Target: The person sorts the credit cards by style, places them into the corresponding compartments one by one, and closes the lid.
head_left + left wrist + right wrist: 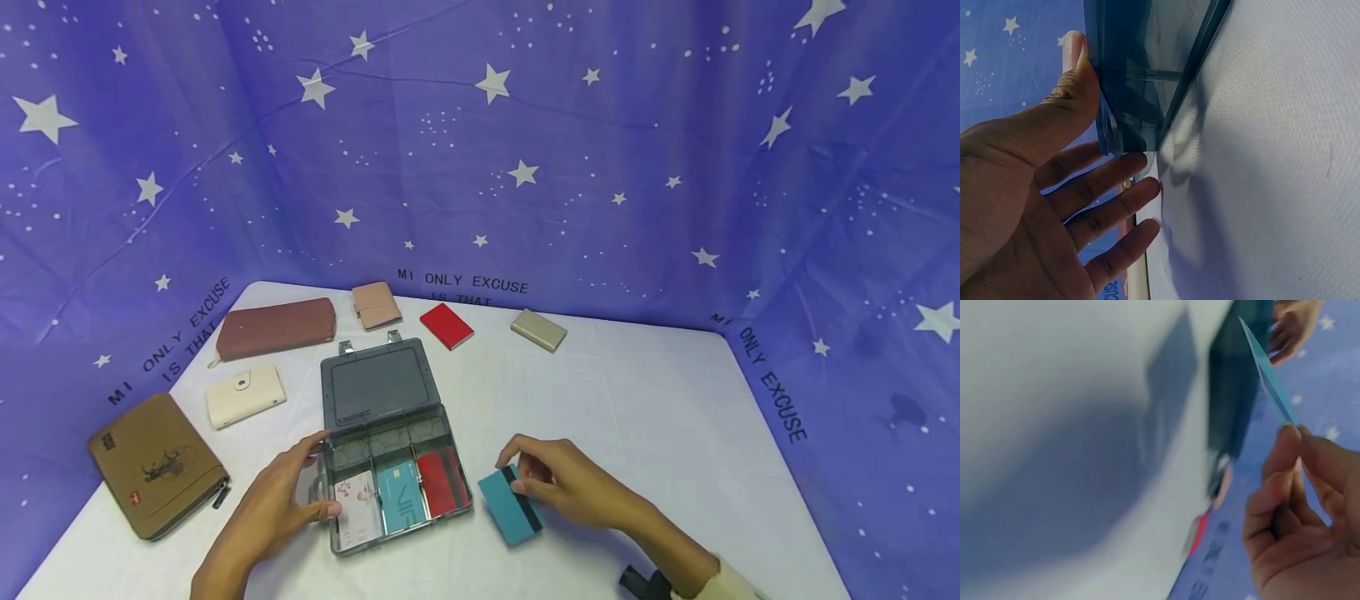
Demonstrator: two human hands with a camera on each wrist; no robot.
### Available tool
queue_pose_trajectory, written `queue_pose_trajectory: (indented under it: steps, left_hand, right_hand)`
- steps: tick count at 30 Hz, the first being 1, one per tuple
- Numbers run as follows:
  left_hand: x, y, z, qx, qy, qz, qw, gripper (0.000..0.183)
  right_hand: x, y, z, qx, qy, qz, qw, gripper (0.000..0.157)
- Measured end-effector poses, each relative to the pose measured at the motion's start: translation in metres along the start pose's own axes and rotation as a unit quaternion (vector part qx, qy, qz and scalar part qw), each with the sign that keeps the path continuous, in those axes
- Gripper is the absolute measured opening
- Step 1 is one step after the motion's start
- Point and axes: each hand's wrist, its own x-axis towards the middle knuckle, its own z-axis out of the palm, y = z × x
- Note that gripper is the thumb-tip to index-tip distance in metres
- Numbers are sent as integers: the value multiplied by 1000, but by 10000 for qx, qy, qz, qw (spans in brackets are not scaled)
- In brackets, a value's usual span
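Observation:
A grey translucent plastic case (381, 381) lies on the table with its lid folded back. In its front compartments lie a white card (358, 510), a blue card (401, 496) and a red card (439, 483). My left hand (262, 504) rests on the case's left side. Its thumb (1072, 87) lies on the rim while the other fingers stay extended beside the case. To the right of the case, my right hand (573, 483) pinches a teal card with a black stripe (508, 510) between thumb and fingers. This card is tilted and held above the table.
Left of the case are a brown zip pouch (157, 467), a cream snap wallet (243, 397) and a maroon long wallet (277, 327). Behind it lie a pink wallet (377, 305), a red card holder (447, 325) and a beige card case (538, 331). A starry curtain (600, 208) encloses the white table.

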Motion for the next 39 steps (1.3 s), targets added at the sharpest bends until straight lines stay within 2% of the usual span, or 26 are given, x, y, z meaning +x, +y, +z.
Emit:
queue_pose_trajectory:
  steps: [4,8,12,16,19,24,26,27,28,30,32,34,37,39]
  left_hand:
    - [0,-1,1,-1,86,60,9999,101]
    - [0,-1,2,-28,126,97,9999,100]
    - [-1,-1,2,-20,131,86,9999,100]
    - [-1,-1,2,-41,122,38,9999,100]
    - [-1,-1,3,-87,94,-2,9999,100]
    - [-2,-2,4,-114,148,3,9998,99]
    - [-2,-2,4,-113,192,28,9997,99]
    - [-3,-2,5,-113,207,42,9997,99]
    - [-3,-2,5,-119,210,53,9997,99]
    - [-3,-2,6,-134,205,65,9997,99]
    - [-3,-2,6,-139,223,92,9996,99]
    - [-3,-3,6,-133,260,129,9995,99]
    - [-3,-3,6,-124,293,185,9993,99]
    - [-4,-3,6,-117,295,202,9993,99]
  right_hand:
    - [33,-20,19,354,523,-114,9979,25]
    - [64,-33,38,383,1118,-203,9928,27]
    - [90,-39,58,-160,1464,-443,9881,26]
    - [106,-39,77,-1269,1465,-619,9791,27]
    - [109,-37,89,-2223,1316,-630,9640,26]
    - [107,-34,96,-3729,1059,-812,9182,22]
    - [106,-33,95,-3989,862,-913,9084,25]
    - [106,-33,93,-3956,745,-935,9106,28]
    - [106,-32,91,-3809,633,-932,9177,30]
    - [107,-30,86,-3301,549,-846,9385,33]
    - [111,-27,78,-2549,697,-711,9618,33]
    - [117,-21,69,-1742,1046,-493,9779,32]
    - [127,-10,54,-684,1491,-52,9864,39]
    - [133,0,48,-94,1497,319,9882,48]
